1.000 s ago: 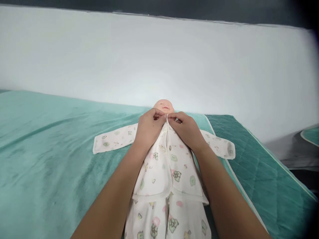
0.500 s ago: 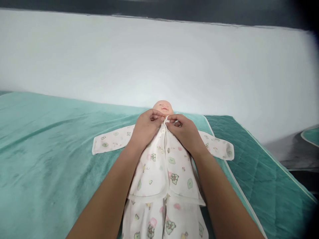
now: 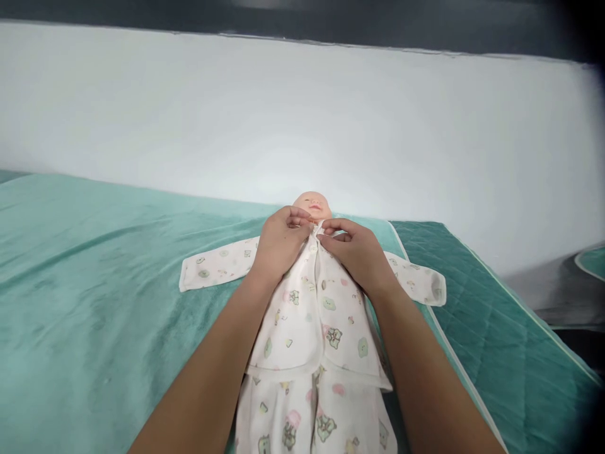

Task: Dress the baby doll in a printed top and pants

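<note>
A baby doll (image 3: 314, 202) lies on its back, its head by the wall. It wears a white top (image 3: 302, 315) printed with bears, both sleeves spread out, over matching trousers (image 3: 314, 416). My left hand (image 3: 283, 239) pinches one front edge of the top at the collar, just under the doll's chin. Facing it, my right hand (image 3: 354, 249) pinches the other edge at the same height. The fingertips almost meet and hide the collar fastening. Below them the two front edges run down close together.
A light green cover (image 3: 85, 302) lies beneath the doll. To the right is a darker quilted green mat (image 3: 501, 334) with a pale edge. A white wall (image 3: 283, 120) rises behind, and another green piece (image 3: 593, 260) shows at far right.
The view has shifted slightly, so the doll and hands appear a little further right. Both hands keep their pinch at the collar, with only slight finger movement.
</note>
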The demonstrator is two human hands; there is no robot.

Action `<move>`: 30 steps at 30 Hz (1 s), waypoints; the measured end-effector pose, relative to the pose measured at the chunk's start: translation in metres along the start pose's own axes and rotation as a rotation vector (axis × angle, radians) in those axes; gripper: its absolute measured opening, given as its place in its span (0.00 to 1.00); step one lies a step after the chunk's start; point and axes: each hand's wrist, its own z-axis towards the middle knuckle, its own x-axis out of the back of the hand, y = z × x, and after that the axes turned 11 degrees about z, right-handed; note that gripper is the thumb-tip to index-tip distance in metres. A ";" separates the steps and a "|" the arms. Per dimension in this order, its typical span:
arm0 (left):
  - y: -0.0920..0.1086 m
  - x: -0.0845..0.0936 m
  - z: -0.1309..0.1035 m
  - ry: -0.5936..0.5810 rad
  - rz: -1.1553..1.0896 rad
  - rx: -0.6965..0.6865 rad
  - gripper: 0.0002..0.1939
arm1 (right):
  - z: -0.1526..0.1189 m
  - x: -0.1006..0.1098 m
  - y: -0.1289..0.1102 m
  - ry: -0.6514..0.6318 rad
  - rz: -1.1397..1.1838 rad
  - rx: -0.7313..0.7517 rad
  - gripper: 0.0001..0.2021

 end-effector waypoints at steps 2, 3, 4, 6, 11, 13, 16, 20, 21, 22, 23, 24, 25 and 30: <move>0.001 0.000 0.000 -0.002 0.013 0.001 0.09 | 0.000 0.000 -0.001 0.004 -0.029 -0.005 0.11; 0.001 0.000 0.000 -0.004 0.033 0.005 0.09 | 0.000 -0.001 -0.001 0.007 -0.043 -0.008 0.11; 0.002 0.001 0.000 -0.009 0.053 0.009 0.09 | 0.000 -0.001 -0.001 0.009 -0.054 -0.012 0.11; 0.003 0.002 0.000 -0.034 0.076 0.014 0.09 | 0.001 0.000 -0.001 0.000 -0.062 -0.020 0.11; 0.004 0.004 -0.001 -0.073 0.087 -0.016 0.08 | 0.001 0.001 0.001 -0.033 -0.094 -0.023 0.12; 0.005 0.003 -0.001 -0.060 0.119 -0.025 0.09 | 0.001 0.000 0.000 -0.036 -0.109 -0.024 0.12; 0.006 0.000 -0.002 -0.047 0.163 -0.042 0.08 | 0.000 0.000 -0.001 -0.043 -0.116 -0.021 0.10; 0.004 -0.002 -0.001 -0.042 0.147 -0.046 0.07 | 0.000 -0.001 -0.001 -0.041 -0.110 -0.021 0.12; 0.003 -0.001 0.000 -0.041 0.135 -0.040 0.08 | 0.000 -0.001 -0.001 -0.040 -0.109 -0.024 0.13; 0.002 -0.001 0.000 -0.040 0.125 -0.038 0.08 | 0.000 0.000 -0.001 -0.039 -0.110 -0.027 0.13; 0.002 0.000 0.000 -0.041 0.119 -0.041 0.09 | 0.000 0.000 0.000 -0.039 -0.111 -0.030 0.13; 0.002 0.000 0.000 -0.043 0.121 -0.043 0.10 | 0.000 0.000 0.000 -0.039 -0.113 -0.033 0.13; 0.003 0.001 0.000 -0.047 0.132 -0.042 0.10 | 0.001 0.000 0.000 -0.039 -0.116 -0.036 0.12; 0.010 0.002 -0.002 -0.024 0.297 -0.055 0.13 | 0.001 0.002 0.002 -0.035 -0.112 -0.032 0.11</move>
